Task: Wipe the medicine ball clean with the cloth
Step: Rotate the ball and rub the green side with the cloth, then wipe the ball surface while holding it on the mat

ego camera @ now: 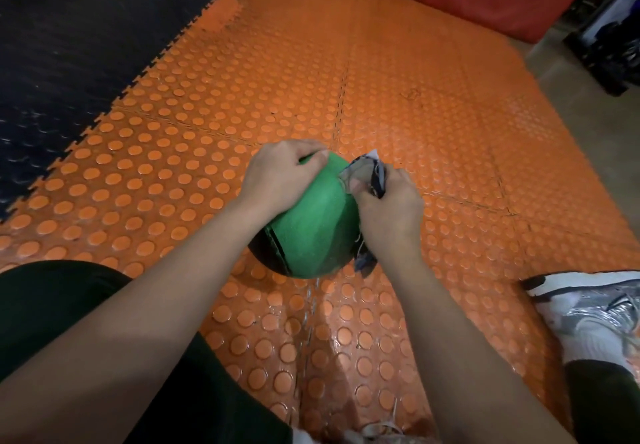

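Orange studded floor mats [398, 104] meet black ones [86, 28] at ten o'clock; the left hand [277, 175] grips the ball [311, 229], the right hand [388, 208] clutches the cloth [363, 175].

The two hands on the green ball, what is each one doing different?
The left hand holds no cloth; the right hand grips the cloth. The left hand sits on the medicine ball's top far side with bare fingers curled over it; the right hand is at the ball's right side, cloth against it. Both touch the ball.
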`<state>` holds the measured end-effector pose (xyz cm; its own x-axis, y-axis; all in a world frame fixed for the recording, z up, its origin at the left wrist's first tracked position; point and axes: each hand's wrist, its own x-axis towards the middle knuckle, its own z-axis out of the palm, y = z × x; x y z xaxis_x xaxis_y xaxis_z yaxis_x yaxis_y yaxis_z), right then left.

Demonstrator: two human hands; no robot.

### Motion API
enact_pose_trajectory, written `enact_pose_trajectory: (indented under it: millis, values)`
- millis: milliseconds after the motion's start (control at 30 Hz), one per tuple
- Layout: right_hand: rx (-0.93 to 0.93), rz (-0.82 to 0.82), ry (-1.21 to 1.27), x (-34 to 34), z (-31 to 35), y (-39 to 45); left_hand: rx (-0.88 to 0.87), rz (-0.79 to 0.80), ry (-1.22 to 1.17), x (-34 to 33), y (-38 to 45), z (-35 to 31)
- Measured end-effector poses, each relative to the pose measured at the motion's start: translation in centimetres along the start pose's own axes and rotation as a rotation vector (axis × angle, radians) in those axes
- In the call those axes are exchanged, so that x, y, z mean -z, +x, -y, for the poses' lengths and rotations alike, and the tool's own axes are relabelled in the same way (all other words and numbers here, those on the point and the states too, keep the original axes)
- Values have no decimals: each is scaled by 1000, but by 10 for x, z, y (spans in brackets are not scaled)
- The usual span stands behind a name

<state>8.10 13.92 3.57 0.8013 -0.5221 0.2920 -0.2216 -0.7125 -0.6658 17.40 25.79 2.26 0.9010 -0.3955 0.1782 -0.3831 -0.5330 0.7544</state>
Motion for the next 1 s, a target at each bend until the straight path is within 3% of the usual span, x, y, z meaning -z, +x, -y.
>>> enact_pose_trajectory:
  millis: [233,400,533,700,867,1000]
  values:
    - [371,58,-13,-15,13,-50,110,-35,-102,10,3,4]
    - [162,46,-33,-5,16,1,94,-64,-99,11,1,6]
    - [119,73,-99,-8,13,12,68,-69,-22,9,3,6]
    - [84,72,-58,-7,10,14,-235,40,257,0,-3,-3]
    - [-69,54,130,-4,5,5,-173,-6,253,-7,0,-10]
    - [95,-32,83,-18,-2,-42,-51,-16,176,-1,8,-4]
